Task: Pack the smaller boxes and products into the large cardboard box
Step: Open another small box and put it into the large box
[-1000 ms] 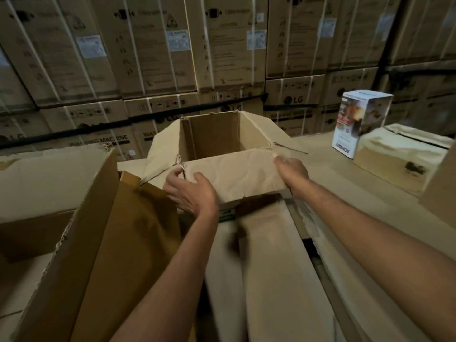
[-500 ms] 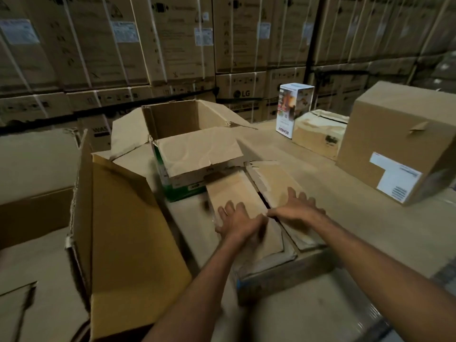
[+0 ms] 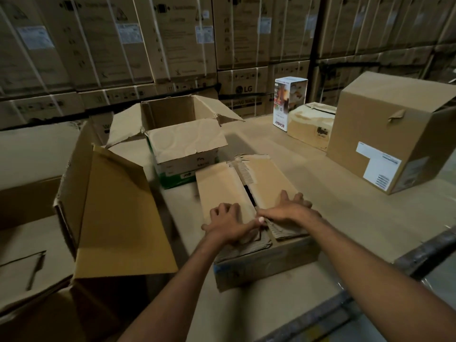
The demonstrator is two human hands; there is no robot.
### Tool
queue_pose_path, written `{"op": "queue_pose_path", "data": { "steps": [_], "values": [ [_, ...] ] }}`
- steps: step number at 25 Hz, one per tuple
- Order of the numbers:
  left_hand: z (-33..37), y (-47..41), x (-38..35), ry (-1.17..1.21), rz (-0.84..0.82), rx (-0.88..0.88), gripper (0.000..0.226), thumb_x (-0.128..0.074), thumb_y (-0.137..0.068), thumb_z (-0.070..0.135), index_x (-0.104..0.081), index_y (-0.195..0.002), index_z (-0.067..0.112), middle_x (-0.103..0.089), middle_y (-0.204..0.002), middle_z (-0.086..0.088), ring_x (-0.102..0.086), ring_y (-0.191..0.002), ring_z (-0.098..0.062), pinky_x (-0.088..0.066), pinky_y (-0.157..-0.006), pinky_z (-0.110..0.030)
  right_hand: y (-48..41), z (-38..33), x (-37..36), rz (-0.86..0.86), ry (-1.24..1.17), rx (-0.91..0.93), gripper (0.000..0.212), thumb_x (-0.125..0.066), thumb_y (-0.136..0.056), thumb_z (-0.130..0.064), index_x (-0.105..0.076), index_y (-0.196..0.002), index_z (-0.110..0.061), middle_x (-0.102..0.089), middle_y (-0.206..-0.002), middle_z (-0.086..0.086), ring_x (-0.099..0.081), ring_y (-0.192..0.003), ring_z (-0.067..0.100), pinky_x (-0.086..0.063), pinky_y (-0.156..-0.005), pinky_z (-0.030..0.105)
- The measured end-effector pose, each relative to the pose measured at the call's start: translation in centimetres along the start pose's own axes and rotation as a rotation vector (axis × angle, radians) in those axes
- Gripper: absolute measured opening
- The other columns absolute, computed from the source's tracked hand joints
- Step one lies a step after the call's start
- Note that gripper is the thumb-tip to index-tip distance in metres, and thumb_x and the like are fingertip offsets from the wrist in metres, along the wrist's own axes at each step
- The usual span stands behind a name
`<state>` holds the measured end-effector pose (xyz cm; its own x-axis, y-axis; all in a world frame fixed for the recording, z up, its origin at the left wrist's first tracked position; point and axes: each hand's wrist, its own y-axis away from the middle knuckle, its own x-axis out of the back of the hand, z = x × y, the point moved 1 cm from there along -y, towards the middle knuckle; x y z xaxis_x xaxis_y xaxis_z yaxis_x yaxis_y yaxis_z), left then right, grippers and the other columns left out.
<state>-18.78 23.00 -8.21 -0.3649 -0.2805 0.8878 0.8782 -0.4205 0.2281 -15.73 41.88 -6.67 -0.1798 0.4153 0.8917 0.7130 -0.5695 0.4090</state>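
Both hands, left hand and right hand, now press the flat box's frayed flaps.

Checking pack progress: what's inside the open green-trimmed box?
Only the bare inner walls of the green-trimmed box show. Its near flap covers the lower interior, so any contents are hidden. Both hands rest on the flat box.

Flat long box at centre, both hands on its near flaps. Open box at 11 o'clock, just beside. Large open carton at 9 o'clock. Sealed box at 2; printed box and low box at 1, touching. Stacked cartons behind.
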Motion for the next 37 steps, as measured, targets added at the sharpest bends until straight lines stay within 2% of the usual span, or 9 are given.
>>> {"op": "queue_pose_path", "data": {
  "steps": [6, 9, 14, 17, 20, 24, 28, 32, 37],
  "values": [
    [4.4, 3.2, -3.0, -0.036, -0.017, 0.017, 0.100, -0.038, -0.067, 0.099, -0.031, -0.144, 0.036, -0.024, -0.154, -0.004, -0.019, -0.144, -0.033, -0.012, -0.106, -0.081, 0.4, 5.0, 1.9, -0.116, -0.041, 0.068, 0.127, -0.057, -0.058, -0.094, -0.011, -0.159, -0.033, -0.012, -0.161, 0.017, -0.025, -0.144, 0.047, -0.034, -0.113, 0.059],
    [6.9, 3.9, -3.8, 0.000, 0.007, -0.070, 0.093, -0.054, -0.078, 0.082, -0.021, -0.154, 0.041, -0.021, -0.159, -0.003, -0.012, -0.150, -0.032, 0.002, -0.112, -0.073, 1.2, 6.1, 3.0, -0.135, -0.150, 0.106, 0.123, -0.058, -0.059, -0.092, -0.026, -0.156, -0.023, -0.033, -0.155, 0.017, -0.043, -0.134, 0.041, -0.042, -0.108, 0.052],
    [12.2, 3.1, -4.6, 0.308, 0.139, -0.346, 0.082, -0.064, -0.094, 0.029, -0.016, -0.161, 0.031, -0.021, -0.166, 0.004, -0.012, -0.154, -0.022, -0.014, -0.119, -0.049, 4.0, 7.4, 6.9, 0.202, -0.363, 0.367, 0.038, -0.055, -0.092, -0.051, -0.071, -0.107, -0.020, -0.070, -0.109, 0.003, -0.063, -0.095, 0.024, -0.050, -0.081, 0.037],
    [16.3, 2.8, -5.0, 0.280, 0.101, -0.511, 0.077, -0.056, -0.096, 0.013, -0.019, -0.161, 0.029, -0.021, -0.168, 0.005, -0.008, -0.156, -0.023, -0.016, -0.118, -0.050, 4.4, 10.5, 10.0, 0.486, -0.240, 0.322, 0.026, -0.055, -0.097, -0.035, -0.072, -0.106, -0.017, -0.071, -0.104, 0.008, -0.066, -0.099, 0.032, -0.049, -0.074, 0.035],
    [20.0, 2.9, -7.0, 0.126, 0.016, -0.599, 0.076, -0.050, -0.093, 0.009, -0.023, -0.160, 0.031, -0.018, -0.168, 0.010, -0.011, -0.155, -0.028, -0.019, -0.116, -0.057, 4.0, 14.3, 10.2, 0.689, -0.007, 0.169, 0.030, -0.062, -0.096, -0.024, -0.060, -0.125, -0.016, -0.066, -0.117, 0.013, -0.064, -0.107, 0.035, -0.048, -0.076, 0.038],
    [20.8, 2.8, -10.1, -0.110, -0.027, -0.588, 0.061, -0.044, -0.098, 0.016, -0.031, -0.157, 0.029, -0.021, -0.167, 0.007, -0.018, -0.153, -0.030, -0.018, -0.113, -0.060, 1.5, 18.9, 6.4, 0.550, 0.163, 0.081, 0.041, -0.060, -0.098, -0.029, -0.052, -0.137, -0.018, -0.048, -0.143, 0.013, -0.046, -0.129, 0.034, -0.043, -0.098, 0.047],
    [19.3, 2.3, -10.3, -0.165, -0.003, -0.624, 0.037, -0.045, -0.101, 0.033, -0.054, -0.137, 0.026, -0.048, -0.150, 0.006, -0.040, -0.139, -0.025, -0.031, -0.103, -0.051, 0.3, 19.2, 1.6, 0.248, -0.025, 0.229, 0.020, -0.054, -0.096, -0.019, -0.067, -0.110, -0.016, -0.068, -0.122, 0.014, -0.063, -0.112, 0.035, -0.050, -0.088, 0.040],
    [17.0, 2.5, -7.0, -0.180, 0.232, -0.611, 0.026, -0.047, -0.099, 0.036, -0.069, -0.102, 0.024, -0.070, -0.108, -0.001, -0.060, -0.110, -0.023, -0.038, -0.093, -0.042, 0.5, 16.3, 2.8, 0.349, -0.194, 0.297, 0.035, -0.052, -0.097, -0.014, -0.070, -0.126, -0.022, -0.070, -0.127, 0.010, -0.064, -0.115, 0.033, -0.052, -0.093, 0.038],
    [11.1, 2.8, -3.3, -0.235, 0.417, -0.364, 0.033, -0.051, -0.098, 0.039, -0.065, -0.125, 0.027, -0.059, -0.139, 0.002, -0.041, -0.138, -0.022, -0.028, -0.114, -0.052, -0.2, 10.5, 4.3, 0.388, -0.238, 0.258, 0.043, -0.057, -0.098, -0.031, -0.058, -0.140, -0.022, -0.063, -0.136, 0.009, -0.057, -0.123, 0.032, -0.049, -0.100, 0.044]
  ]
}}
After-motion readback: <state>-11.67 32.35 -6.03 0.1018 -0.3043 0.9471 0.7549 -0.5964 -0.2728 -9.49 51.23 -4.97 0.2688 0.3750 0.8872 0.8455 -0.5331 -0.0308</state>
